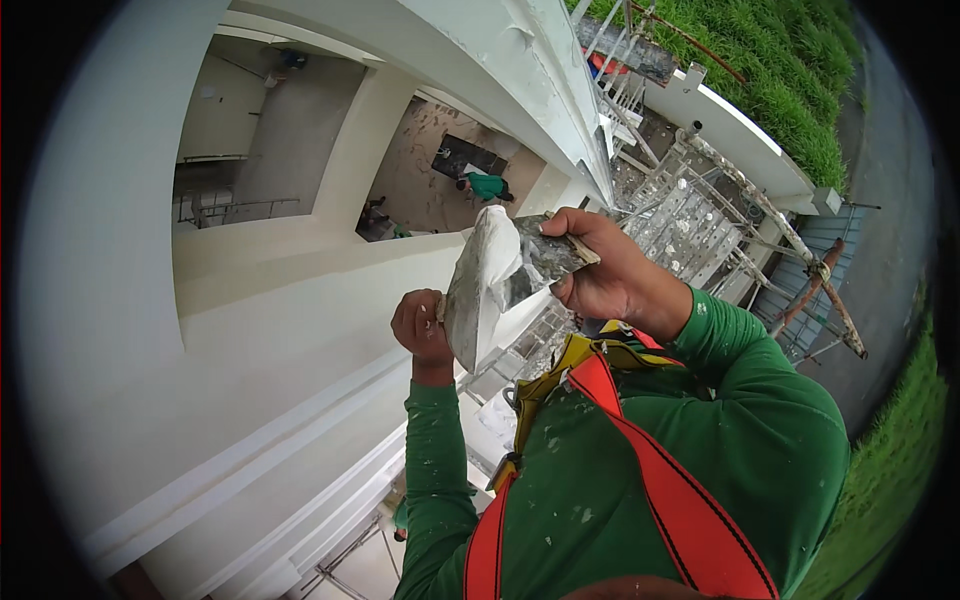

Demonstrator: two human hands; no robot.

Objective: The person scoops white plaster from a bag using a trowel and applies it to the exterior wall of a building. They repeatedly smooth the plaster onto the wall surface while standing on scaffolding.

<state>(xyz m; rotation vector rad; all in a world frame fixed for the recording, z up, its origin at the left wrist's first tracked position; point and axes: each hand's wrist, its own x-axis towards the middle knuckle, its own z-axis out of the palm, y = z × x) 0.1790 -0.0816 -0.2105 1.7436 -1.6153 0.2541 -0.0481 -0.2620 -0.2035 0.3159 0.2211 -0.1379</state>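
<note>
My left hand [421, 326] is closed at the near edge of a flat, smooth grey blade [465, 318], which looks like a plastering trowel; its handle is hidden. A thick mound of white putty [494, 246] lies along this blade. My right hand [622, 268] pinches a smeared grey metal plate [532, 258] with a worn, wood-coloured edge, thumb on top and fingers beneath. The plate's front end meets the putty and the trowel blade. Both tools are held up in front of my chest.
A pale wall [270, 330] with openings runs along my left. Through one opening, a person in green [487, 186] is visible below. Splattered scaffold planks [690, 225] and rusty scaffold poles [825, 275] stand at right. Orange harness straps [650, 460] cross my chest. Grass [760, 60] lies beyond.
</note>
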